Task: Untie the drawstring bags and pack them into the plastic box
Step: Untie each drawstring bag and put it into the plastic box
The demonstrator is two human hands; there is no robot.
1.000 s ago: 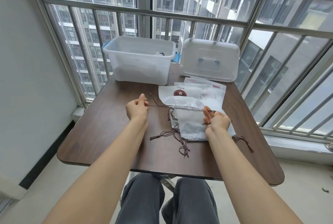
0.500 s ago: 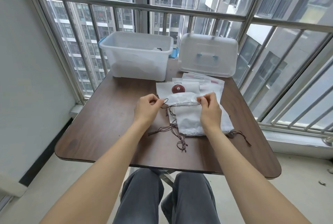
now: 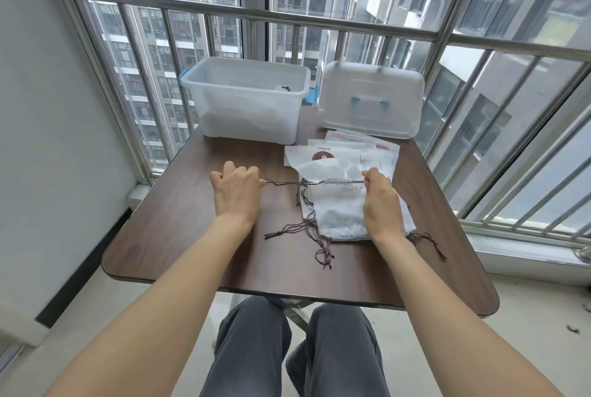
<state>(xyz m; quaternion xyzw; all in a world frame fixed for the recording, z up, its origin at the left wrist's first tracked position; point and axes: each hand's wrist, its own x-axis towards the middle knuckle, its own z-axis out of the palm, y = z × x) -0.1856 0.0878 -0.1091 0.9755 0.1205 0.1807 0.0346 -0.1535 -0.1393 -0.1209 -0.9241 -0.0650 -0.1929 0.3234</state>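
Pinching taut drawstring [image 3: 284, 183] ends, left hand [image 3: 238, 195] and right hand [image 3: 380, 201] fingers curled.

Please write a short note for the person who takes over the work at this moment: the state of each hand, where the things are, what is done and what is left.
Left hand: pinches the dark drawstring, pulled taut to the left.
Right hand: grips the top white bag at its mouth.
The bag lies on a pile of flat packets on the table. Plastic box stands open at the far edge, its lid beside it.
Done: something white already lies in the box.
Left: finish this bag, put it in the box, then the bags under it.
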